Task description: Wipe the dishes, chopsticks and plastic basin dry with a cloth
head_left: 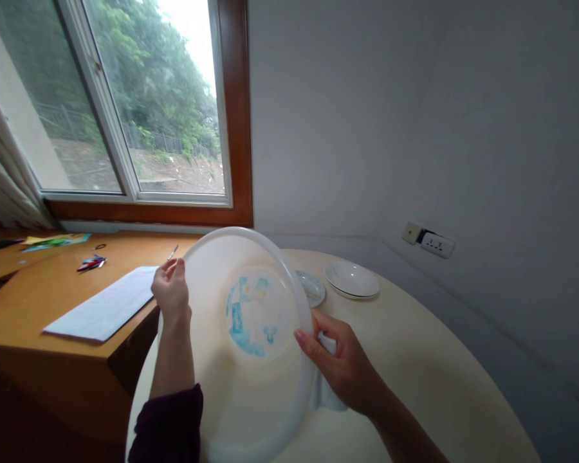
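Observation:
A large translucent white plastic basin is tilted up on its side over the round table, so its inside faces me. Blue printed patches show on its bottom. My left hand is closed at the basin's upper left rim. On the right, my right hand grips the opposite rim, thumb on the near side. Something white, perhaps a cloth, shows beneath and between the fingers of that hand; whether the hand also holds it I cannot tell.
White plates or shallow bowls sit stacked on the round cream table, with a smaller dish partly behind the basin. At left, a wooden desk bears a white sheet and pens. The wall has a socket.

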Motion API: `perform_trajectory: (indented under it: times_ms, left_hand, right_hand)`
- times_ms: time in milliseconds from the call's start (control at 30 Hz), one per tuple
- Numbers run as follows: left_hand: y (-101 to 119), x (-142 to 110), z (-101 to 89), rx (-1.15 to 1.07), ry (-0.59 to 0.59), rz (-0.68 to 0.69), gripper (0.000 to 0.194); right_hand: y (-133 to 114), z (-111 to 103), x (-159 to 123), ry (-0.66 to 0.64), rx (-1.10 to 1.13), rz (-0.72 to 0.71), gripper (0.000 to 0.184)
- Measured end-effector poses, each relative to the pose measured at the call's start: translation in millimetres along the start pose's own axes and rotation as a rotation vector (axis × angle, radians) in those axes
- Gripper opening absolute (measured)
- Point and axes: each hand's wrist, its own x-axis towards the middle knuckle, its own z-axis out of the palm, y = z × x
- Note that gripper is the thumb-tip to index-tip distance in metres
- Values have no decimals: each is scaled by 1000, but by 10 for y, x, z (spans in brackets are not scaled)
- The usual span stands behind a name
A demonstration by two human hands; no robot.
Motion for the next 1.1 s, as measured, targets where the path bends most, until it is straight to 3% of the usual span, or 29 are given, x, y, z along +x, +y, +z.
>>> perform_trajectory:
  times_ms: [367, 667, 867, 1100]
  left_hand:
    - [66, -42, 21, -22, -6, 85, 27]
    - [427, -149, -33, -37, 43, 206, 13]
    - [658, -257, -111, -13, 64, 219, 8]
    - [708, -285, -116, -22, 73, 260, 9]
  right_hand:
    - [49, -8, 22, 42, 15, 25, 37]
    - [210, 67, 126, 228, -15, 17, 37]
    - [390, 299, 388, 341, 88, -5, 37]
    - [623, 704, 695, 427, 301, 99, 32]
